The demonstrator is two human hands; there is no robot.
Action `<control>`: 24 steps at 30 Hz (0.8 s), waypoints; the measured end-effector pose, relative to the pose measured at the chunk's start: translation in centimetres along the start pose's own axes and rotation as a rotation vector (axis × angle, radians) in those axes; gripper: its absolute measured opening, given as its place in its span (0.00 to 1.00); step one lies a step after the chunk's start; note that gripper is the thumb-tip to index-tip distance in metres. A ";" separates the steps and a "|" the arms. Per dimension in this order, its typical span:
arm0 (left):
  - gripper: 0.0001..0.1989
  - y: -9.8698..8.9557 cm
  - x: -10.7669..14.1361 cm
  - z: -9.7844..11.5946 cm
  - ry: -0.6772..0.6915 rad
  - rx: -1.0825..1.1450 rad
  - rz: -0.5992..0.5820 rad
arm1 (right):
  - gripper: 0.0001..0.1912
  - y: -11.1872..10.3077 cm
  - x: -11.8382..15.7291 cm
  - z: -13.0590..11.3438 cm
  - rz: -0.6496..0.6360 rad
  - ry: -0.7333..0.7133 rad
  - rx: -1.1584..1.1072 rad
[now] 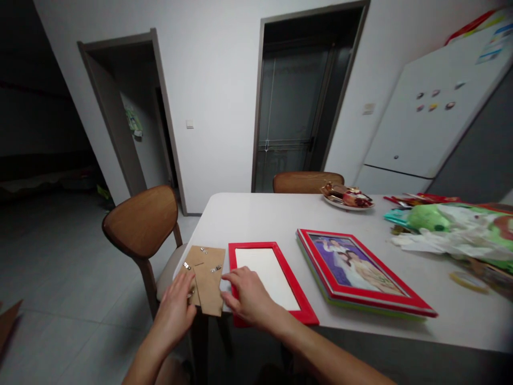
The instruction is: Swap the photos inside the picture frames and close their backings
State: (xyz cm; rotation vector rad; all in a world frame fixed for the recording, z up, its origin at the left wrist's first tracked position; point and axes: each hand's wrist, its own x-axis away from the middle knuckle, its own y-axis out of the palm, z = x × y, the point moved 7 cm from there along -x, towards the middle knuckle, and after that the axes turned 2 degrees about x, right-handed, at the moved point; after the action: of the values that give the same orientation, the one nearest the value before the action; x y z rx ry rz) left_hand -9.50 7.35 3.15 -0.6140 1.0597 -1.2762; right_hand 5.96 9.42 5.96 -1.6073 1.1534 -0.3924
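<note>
A brown picture-frame backing board (210, 283) lies at the table's near left corner, with metal clips and a stand flap on its upper side. My left hand (174, 305) grips the board's left edge, its fingers lying over the surface. At the opposite edge, the curled fingertips of my right hand (248, 294) hold the board's side. That hand partly covers a red picture frame (294, 286) lying flat with a white panel inside. To the right, another red frame with a photo of people (352, 267) rests on top of a stack with green edges.
A plate of wrapped items (348, 197) stands at the table's far side. Plastic packaging (452, 230) and a tape roll (468, 282) lie on the right. Wooden chairs stand at the left (142, 222) and behind the table (308, 182). A white fridge (425, 123) stands back right.
</note>
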 end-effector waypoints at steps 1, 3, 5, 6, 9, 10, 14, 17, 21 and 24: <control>0.28 -0.1 -0.1 -1.7 -0.060 -0.038 -0.027 | 0.19 0.8 -0.3 -1.1 -0.018 -0.006 0.010; 0.27 0.1 -0.3 -4.1 -0.126 -0.060 -0.059 | 0.23 2.2 -0.9 -2.6 -0.020 0.010 0.048; 0.25 0.2 -0.5 -5.1 -0.161 -0.051 -0.053 | 0.25 3.2 -1.5 -3.2 -0.003 0.032 0.054; 0.24 0.2 -0.5 -5.3 -0.173 -0.042 -0.040 | 0.25 3.5 -1.7 -3.3 0.005 0.042 0.032; 0.21 -0.7 -0.5 -4.4 -0.185 -0.006 0.000 | 0.28 3.1 -1.8 -2.7 0.029 0.070 -0.109; 0.21 -1.1 -0.5 -3.7 -0.174 0.011 0.014 | 0.29 2.5 -1.7 -2.3 0.047 0.073 -0.161; 0.21 -2.3 -0.5 1.0 -0.068 0.126 0.070 | 0.27 -1.1 0.1 -0.3 0.123 0.060 -0.268; 0.22 -0.9 -0.6 5.0 0.010 0.271 0.016 | 0.24 -3.5 2.3 2.3 0.091 0.103 -0.250; 0.23 2.4 -1.1 9.4 0.080 0.365 -0.113 | 0.22 -5.3 5.1 6.3 0.047 0.193 -0.161; 0.22 3.9 -1.6 11.3 0.128 0.260 -0.188 | 0.22 -5.4 6.0 8.4 0.053 0.222 -0.085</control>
State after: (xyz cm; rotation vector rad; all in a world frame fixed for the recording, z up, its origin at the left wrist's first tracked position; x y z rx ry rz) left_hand 2.38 7.77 5.03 -0.4453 0.9356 -1.6055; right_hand 17.57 8.97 5.76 -1.6331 1.3938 -0.5028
